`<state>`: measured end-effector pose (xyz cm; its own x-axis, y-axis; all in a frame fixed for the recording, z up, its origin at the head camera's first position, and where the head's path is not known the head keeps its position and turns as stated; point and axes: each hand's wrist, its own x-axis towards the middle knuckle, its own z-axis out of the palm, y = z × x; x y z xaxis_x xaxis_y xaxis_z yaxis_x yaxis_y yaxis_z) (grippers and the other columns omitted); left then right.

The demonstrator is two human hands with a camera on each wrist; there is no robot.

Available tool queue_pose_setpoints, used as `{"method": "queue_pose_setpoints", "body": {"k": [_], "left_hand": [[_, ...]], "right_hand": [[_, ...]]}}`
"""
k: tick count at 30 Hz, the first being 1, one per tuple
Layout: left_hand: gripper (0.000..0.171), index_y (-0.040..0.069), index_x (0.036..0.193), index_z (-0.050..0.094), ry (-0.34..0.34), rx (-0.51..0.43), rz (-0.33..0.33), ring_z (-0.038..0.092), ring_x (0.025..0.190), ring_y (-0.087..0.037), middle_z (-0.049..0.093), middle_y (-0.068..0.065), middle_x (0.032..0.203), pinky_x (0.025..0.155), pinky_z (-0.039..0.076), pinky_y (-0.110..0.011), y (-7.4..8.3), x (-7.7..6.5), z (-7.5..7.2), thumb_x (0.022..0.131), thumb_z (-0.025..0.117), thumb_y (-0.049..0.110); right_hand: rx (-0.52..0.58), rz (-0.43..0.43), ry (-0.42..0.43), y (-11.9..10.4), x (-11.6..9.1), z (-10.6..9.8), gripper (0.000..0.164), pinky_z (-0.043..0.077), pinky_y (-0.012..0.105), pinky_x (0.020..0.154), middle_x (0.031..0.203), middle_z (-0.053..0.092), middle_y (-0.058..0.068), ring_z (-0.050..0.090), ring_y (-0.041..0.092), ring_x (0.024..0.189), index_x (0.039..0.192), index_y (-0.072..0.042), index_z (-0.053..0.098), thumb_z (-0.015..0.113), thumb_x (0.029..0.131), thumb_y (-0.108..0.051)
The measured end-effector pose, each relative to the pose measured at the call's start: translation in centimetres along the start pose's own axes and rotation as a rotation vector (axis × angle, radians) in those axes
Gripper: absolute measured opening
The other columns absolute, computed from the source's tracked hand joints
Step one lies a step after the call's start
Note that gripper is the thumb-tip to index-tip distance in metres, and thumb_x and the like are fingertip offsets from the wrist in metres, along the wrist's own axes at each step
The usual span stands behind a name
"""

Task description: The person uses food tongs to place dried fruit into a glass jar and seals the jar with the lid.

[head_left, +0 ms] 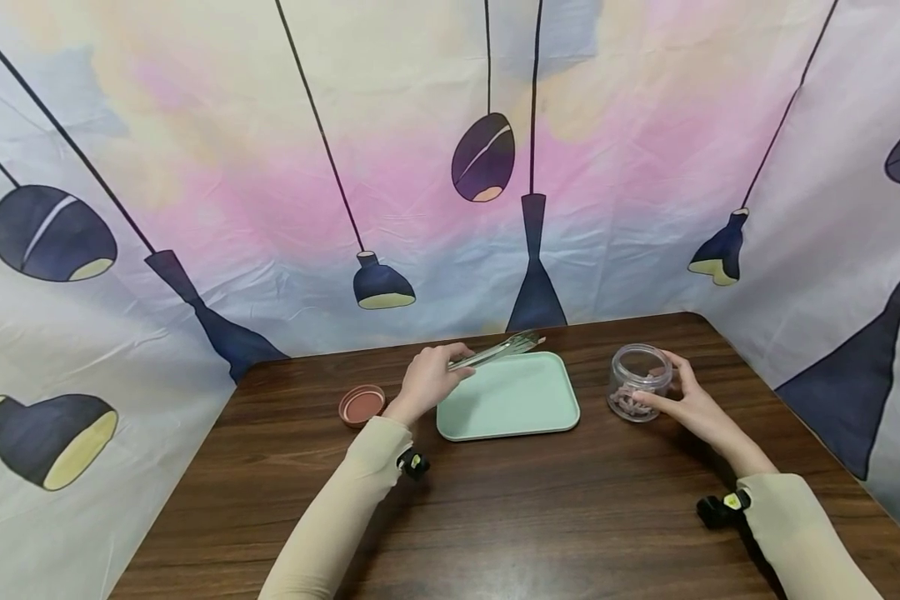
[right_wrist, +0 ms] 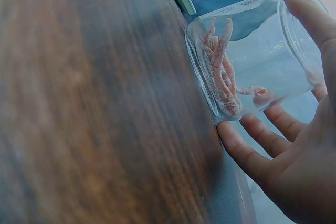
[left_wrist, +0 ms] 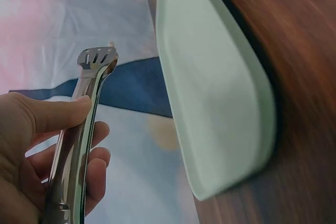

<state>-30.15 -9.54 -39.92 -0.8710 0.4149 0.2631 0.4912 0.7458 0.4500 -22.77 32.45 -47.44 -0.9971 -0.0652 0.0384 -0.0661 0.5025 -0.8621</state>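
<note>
Metal tongs lie between the thumb and fingers of my left hand, their slotted heads reaching over the far edge of the pale green tray. A small pale bit shows at the tongs' tip in the left wrist view, too small to identify. My right hand grips a clear, lidless jar standing on the table, thumb on the near side and fingers around the right side. Inside, several pinkish, powder-coated strips lie heaped at the bottom.
A reddish-brown round lid rests on the table left of the tray, close to my left forearm. The dark wooden table ends at the back against a patterned cloth.
</note>
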Motion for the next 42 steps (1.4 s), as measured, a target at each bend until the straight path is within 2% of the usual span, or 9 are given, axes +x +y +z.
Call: {"method": "queue_pose_setpoints", "body": {"k": [8,13,18,24,27,31,33,40,42], "left_hand": [[0.027,0.017,0.121,0.073,0.013,-0.011,0.056,0.07,0.09,-0.021,0.073,-0.003,0.115,0.078,0.055,-0.04,2.6,1.8,1.0,0.096,0.072,0.027],[0.027,0.017,0.12,0.073,0.019,-0.018,0.093,0.07,0.088,-0.019,0.074,-0.002,0.113,0.077,0.055,-0.038,4.5,2.7,1.3,0.096,0.072,0.029],[0.026,0.02,0.119,0.074,0.009,-0.03,0.103,0.069,0.085,-0.016,0.074,0.0,0.111,0.074,0.053,-0.034,6.2,3.2,1.5,0.096,0.071,0.031],[0.024,0.02,0.118,0.074,-0.009,-0.049,0.125,0.069,0.089,-0.015,0.074,0.0,0.113,0.076,0.054,-0.032,7.9,3.6,1.9,0.096,0.072,0.03],[0.024,0.021,0.118,0.074,-0.015,-0.041,0.153,0.067,0.078,-0.011,0.075,0.001,0.105,0.07,0.052,-0.028,8.5,3.7,2.2,0.096,0.071,0.031],[0.024,0.022,0.117,0.074,-0.028,-0.031,0.174,0.058,0.06,-0.005,0.073,0.006,0.087,0.058,0.046,-0.024,9.2,3.6,2.6,0.096,0.071,0.033],[0.025,0.022,0.118,0.074,-0.041,-0.037,0.173,0.054,0.054,-0.007,0.07,0.004,0.079,0.055,0.042,-0.024,9.5,3.5,2.7,0.096,0.071,0.034],[0.026,0.023,0.119,0.074,-0.065,-0.047,0.198,0.064,0.067,-0.005,0.075,0.001,0.108,0.061,0.047,-0.022,10.5,2.9,3.4,0.095,0.072,0.033],[0.026,0.023,0.119,0.074,-0.068,-0.041,0.21,0.064,0.067,-0.005,0.075,0.0,0.109,0.061,0.047,-0.022,10.7,2.8,3.5,0.095,0.072,0.032]], "right_hand": [[-0.006,-0.011,0.012,0.3,0.1,0.0,0.1,0.033,0.072,0.096,0.149,0.028,0.03,0.031,0.054,0.135,0.162,-0.018,-0.004,0.067,0.096,-0.043],[-0.002,-0.013,0.013,0.3,0.0,0.0,0.1,0.033,0.071,0.096,0.149,0.03,0.029,0.033,0.053,0.134,0.162,-0.017,-0.003,0.068,0.096,-0.042],[-0.005,0.0,0.009,0.4,0.1,0.0,0.101,0.033,0.071,0.096,0.15,0.027,0.031,0.031,0.054,0.136,0.162,-0.018,-0.006,0.067,0.096,-0.043],[-0.005,0.004,0.005,0.4,0.1,0.0,0.101,0.034,0.071,0.095,0.151,0.026,0.032,0.03,0.054,0.136,0.162,-0.019,-0.006,0.067,0.097,-0.042],[-0.003,0.001,0.007,0.2,0.0,0.0,0.101,0.033,0.071,0.096,0.149,0.028,0.031,0.031,0.054,0.136,0.162,-0.017,-0.005,0.067,0.097,-0.043],[0.004,-0.004,0.008,0.2,0.0,0.0,0.101,0.033,0.071,0.096,0.149,0.028,0.031,0.031,0.054,0.136,0.162,-0.016,-0.004,0.067,0.096,-0.043],[0.007,-0.006,0.005,0.1,0.1,0.0,0.101,0.033,0.071,0.096,0.149,0.028,0.031,0.031,0.054,0.136,0.162,-0.016,-0.005,0.067,0.097,-0.043],[-0.003,0.009,-0.005,0.0,0.1,0.0,0.102,0.032,0.072,0.098,0.153,0.022,0.033,0.027,0.056,0.138,0.161,-0.016,-0.007,0.067,0.097,-0.042],[-0.006,0.016,-0.009,0.0,0.1,-0.1,0.102,0.031,0.073,0.097,0.155,0.018,0.034,0.025,0.057,0.138,0.161,-0.017,-0.008,0.067,0.097,-0.042]]}}
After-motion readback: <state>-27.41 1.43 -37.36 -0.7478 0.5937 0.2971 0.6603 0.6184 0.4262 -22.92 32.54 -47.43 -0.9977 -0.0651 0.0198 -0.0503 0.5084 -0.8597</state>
